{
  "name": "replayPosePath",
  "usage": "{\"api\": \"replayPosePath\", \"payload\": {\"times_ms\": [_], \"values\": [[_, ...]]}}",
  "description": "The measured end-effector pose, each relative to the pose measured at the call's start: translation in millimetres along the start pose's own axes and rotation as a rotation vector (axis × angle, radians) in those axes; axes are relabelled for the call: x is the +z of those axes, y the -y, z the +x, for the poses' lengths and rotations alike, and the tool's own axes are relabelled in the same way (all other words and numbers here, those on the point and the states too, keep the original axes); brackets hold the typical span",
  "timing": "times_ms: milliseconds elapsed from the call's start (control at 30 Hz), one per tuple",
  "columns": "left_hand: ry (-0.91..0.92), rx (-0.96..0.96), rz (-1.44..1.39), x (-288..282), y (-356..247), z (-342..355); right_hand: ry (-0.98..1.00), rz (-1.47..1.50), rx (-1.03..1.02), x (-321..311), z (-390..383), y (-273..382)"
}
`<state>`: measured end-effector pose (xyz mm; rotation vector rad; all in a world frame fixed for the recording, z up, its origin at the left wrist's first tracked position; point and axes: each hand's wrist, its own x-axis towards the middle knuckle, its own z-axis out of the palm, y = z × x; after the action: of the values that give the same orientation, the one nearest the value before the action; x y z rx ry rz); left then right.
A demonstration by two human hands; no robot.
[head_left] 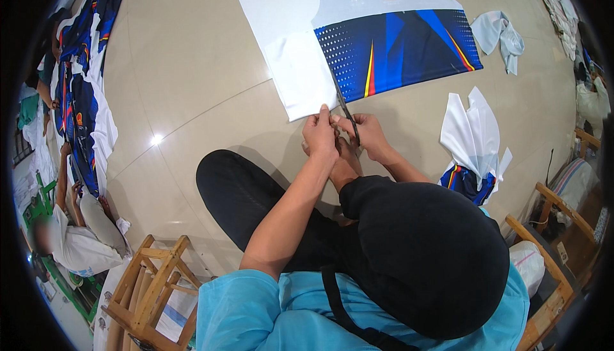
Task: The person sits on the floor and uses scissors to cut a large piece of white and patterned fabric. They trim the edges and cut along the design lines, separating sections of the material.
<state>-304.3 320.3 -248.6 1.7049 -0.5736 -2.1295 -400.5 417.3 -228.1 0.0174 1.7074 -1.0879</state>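
A large piece of printed fabric (403, 54), dark blue with red and yellow streaks and a wide white margin (300, 73), lies spread on the floor ahead of me. My right hand (369, 135) grips a pair of dark scissors (346, 109). Their blades point away from me along the line where white meets blue, at the near edge. Close beside them, my left hand (320, 135) pinches that near edge by the white corner, thumb or finger on top. A bare foot (346, 160) is just behind my hands, partly hidden by them.
White scraps, a plain one (500, 38) and one with blue print (472, 143), lie to the right. A wooden stool (150, 287) stands at lower left. Beyond it a person in a white shirt (80, 245) sits by a long heap of blue printed fabric (83, 105). Wooden furniture (543, 280) borders the lower right.
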Motion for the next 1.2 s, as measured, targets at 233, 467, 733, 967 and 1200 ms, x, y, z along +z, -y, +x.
{"api": "replayPosePath", "payload": {"times_ms": [233,467,733,967,1200], "values": [[-0.030,-0.007,0.012,4.6,-2.9,-3.4,-0.009,0.011,-0.016,0.7,8.8,2.8],[-0.019,0.005,0.028,3.8,-2.7,-3.9,0.033,0.082,-0.011,4.5,8.3,11.0],[0.000,-0.019,0.017,6.7,-6.9,-9.7,-0.017,0.061,-0.028,7.1,7.5,16.1],[-0.003,-0.020,0.019,5.6,-6.4,-8.5,-0.003,0.004,0.002,5.9,13.4,16.2],[0.001,-0.010,0.011,5.9,-6.3,-7.9,-0.013,0.038,-0.021,8.6,15.2,13.5]]}}
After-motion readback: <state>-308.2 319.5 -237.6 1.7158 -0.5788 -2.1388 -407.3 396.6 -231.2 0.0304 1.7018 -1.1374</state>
